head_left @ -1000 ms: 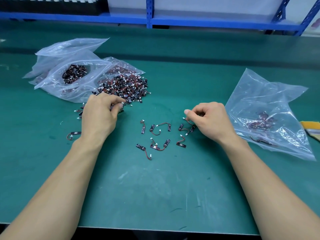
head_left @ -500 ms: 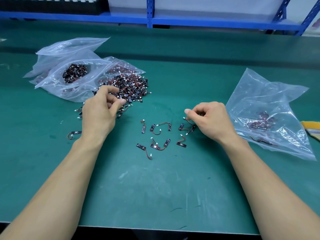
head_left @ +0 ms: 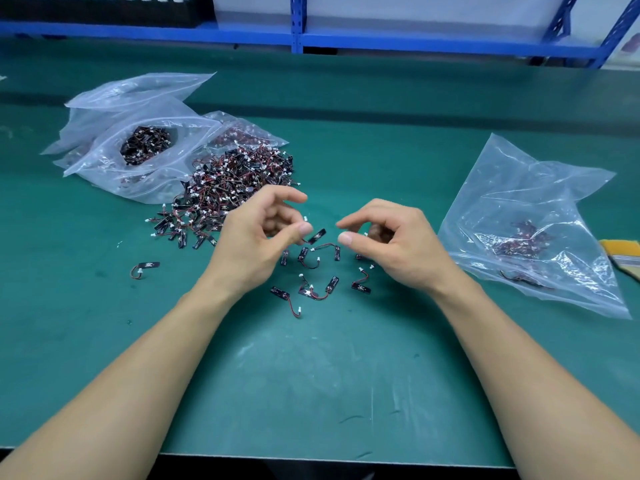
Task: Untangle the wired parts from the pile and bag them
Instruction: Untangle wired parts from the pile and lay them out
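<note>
Left hand point(head_left: 256, 239) and right hand point(head_left: 398, 245) (curled fingers, grip unclear) above few freed black red-wired parts point(head_left: 361, 288); tangled pile point(head_left: 235, 181) awaits, clear plastic bag point(head_left: 519, 174) nearly empty.

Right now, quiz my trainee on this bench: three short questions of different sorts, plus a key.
1. True or false: the pile of wired parts lies to the person's right.
2. The right bag holds: A nothing, B a few parts, C tools.
3. Which hand is nearer the stray part?
Key: 1 false; 2 B; 3 left hand.
</note>
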`<state>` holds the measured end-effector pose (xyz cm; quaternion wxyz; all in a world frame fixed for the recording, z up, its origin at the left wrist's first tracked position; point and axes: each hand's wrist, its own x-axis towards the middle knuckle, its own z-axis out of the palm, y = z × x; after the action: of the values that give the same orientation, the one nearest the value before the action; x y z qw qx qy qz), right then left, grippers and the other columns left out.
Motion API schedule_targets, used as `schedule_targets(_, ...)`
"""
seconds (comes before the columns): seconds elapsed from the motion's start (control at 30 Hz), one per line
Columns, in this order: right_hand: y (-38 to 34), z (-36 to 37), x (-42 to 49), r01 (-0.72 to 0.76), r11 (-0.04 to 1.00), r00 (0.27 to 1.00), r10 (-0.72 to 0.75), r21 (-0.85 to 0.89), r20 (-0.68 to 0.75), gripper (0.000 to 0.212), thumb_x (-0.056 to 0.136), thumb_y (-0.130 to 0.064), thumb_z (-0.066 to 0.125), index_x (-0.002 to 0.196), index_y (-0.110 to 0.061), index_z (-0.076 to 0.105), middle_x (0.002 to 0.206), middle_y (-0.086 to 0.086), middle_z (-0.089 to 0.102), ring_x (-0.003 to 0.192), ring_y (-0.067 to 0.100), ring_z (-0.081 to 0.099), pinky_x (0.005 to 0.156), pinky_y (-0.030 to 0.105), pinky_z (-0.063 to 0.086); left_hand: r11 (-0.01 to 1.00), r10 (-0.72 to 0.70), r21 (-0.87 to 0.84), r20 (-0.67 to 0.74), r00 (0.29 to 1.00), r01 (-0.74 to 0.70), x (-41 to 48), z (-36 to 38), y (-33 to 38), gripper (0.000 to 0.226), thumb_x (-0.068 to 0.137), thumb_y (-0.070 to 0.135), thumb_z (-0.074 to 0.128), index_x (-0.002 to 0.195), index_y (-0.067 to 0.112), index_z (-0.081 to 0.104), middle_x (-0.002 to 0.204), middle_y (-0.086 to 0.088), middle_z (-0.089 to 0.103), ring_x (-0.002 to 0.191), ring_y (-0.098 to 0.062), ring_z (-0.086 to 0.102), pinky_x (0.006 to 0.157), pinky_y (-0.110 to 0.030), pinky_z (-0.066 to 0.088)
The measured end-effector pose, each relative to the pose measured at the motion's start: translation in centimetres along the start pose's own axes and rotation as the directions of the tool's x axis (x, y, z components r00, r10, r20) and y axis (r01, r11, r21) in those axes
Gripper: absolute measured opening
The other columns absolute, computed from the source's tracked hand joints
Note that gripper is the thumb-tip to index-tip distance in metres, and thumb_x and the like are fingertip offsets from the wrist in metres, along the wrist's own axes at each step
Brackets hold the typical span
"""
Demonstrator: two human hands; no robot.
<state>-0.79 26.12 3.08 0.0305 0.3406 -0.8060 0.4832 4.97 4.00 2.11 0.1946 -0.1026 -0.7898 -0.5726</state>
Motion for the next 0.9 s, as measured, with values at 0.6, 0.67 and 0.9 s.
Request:
schedule_targets(0.6, -0.7, -5.1, -0.4, -0.229, 0.971, 0.862, 0.238, -0.076, 0.448, 0.03, 0.083, -0.039, 0.071, 0.067, -0.014, 0.074, 0.061, 0.012, 0.062, 0.056, 0.015, 0.038, 0.052, 0.024, 0.029, 0.992, 0.013, 0.124, -0.12, 0.993, 0.002, 0.0, -0.2, 0.0, 0.02, 0.089, 0.015, 0.071, 0.099, 0.031, 0.065, 0.075, 0.017, 0.066, 0.067, -0.002, 0.055, 0.064, -0.021, 0.044)
schedule_targets(0.67, -0.6, -5.4, -0.7, -0.259, 0.938, 0.769, 0.344, -0.23, 0.538, 0.028, 0.08, -0.04, 0.077, 0.063, -0.018, 0.075, 0.057, 0.008, 0.063, 0.05, 0.011, 0.036, 0.047, 0.018, 0.027, 0.986, 0.015, 0.166, -0.149, 0.989, 0.01, 0.1, -0.6, -0.3, 0.018, 0.09, 0.013, 0.071, 0.1, 0.028, 0.067, 0.075, 0.014, 0.066, 0.067, -0.002, 0.054, 0.064, -0.022, 0.043)
schedule_targets(0.9, 0.1, -5.7, -0.7, -0.312, 0.846, 0.776, 0.489, -0.432, 0.398, 0.046, 0.065, -0.053, 0.087, 0.054, -0.017, 0.062, 0.047, -0.01, 0.048, 0.047, 0.009, 0.036, 0.046, 0.017, 0.028, 0.968, 0.022, 0.248, -0.208, 0.978, 0.031, 0.5, -1.7, -1.3, 0.017, 0.089, 0.018, 0.07, 0.096, 0.033, 0.067, 0.074, 0.023, 0.064, 0.065, -0.005, 0.052, 0.061, -0.016, 0.041)
